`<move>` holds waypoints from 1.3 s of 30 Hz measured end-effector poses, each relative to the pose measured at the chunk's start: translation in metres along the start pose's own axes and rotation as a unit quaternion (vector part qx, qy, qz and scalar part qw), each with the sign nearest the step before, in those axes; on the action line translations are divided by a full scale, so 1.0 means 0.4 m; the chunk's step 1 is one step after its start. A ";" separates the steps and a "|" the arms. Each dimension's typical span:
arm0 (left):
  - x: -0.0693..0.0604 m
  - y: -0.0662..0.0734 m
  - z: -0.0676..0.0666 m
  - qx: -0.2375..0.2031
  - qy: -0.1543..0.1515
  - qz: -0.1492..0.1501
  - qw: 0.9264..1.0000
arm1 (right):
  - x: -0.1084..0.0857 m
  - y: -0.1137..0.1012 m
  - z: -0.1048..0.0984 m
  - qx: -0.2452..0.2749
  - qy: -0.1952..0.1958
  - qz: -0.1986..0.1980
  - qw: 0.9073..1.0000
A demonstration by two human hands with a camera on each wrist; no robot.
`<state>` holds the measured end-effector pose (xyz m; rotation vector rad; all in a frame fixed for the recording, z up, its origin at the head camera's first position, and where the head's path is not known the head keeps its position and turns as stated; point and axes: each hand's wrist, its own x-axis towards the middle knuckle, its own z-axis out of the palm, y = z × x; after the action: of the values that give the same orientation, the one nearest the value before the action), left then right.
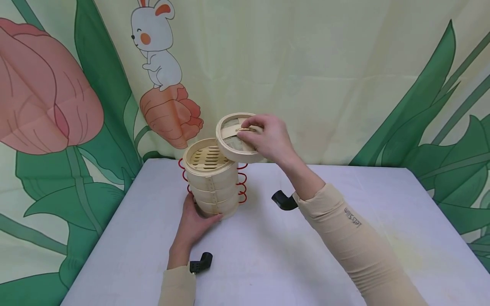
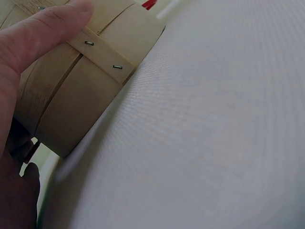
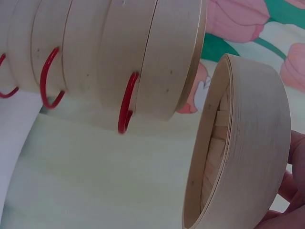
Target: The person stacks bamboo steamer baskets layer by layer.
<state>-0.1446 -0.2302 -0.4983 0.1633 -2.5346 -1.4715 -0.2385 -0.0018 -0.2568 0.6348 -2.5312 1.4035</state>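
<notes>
A stack of round bamboo steamer baskets (image 1: 214,187) stands upright on the white table, its top basket uncovered and showing a slatted floor (image 1: 208,158). Red loops (image 3: 127,102) run down its sides. My left hand (image 1: 195,221) grips the bottom of the stack, thumb across the front and fingers round the left side, mostly hidden. In the left wrist view the thumb lies on the stapled bamboo wall (image 2: 81,90). My right hand (image 1: 269,136) pinches the small handle of the bamboo lid (image 1: 229,146), which it holds tilted, up and to the right of the stack's rim.
The white-covered table (image 1: 344,204) stretches to the right and front of the stack. Close behind hangs a printed curtain (image 1: 306,76) with a rabbit, a carrot and tulips. Black wrist-worn devices (image 1: 284,200) stick out beside both sleeves.
</notes>
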 end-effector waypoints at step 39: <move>-0.002 -0.005 0.000 -0.006 0.011 0.019 1.000 | 0.008 -0.085 0.164 -0.026 -0.058 -0.012 0.998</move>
<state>-0.1438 -0.2312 -0.5002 0.1297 -2.4970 -1.4618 -0.2228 -0.0738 -0.2651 0.7543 -2.6294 1.3253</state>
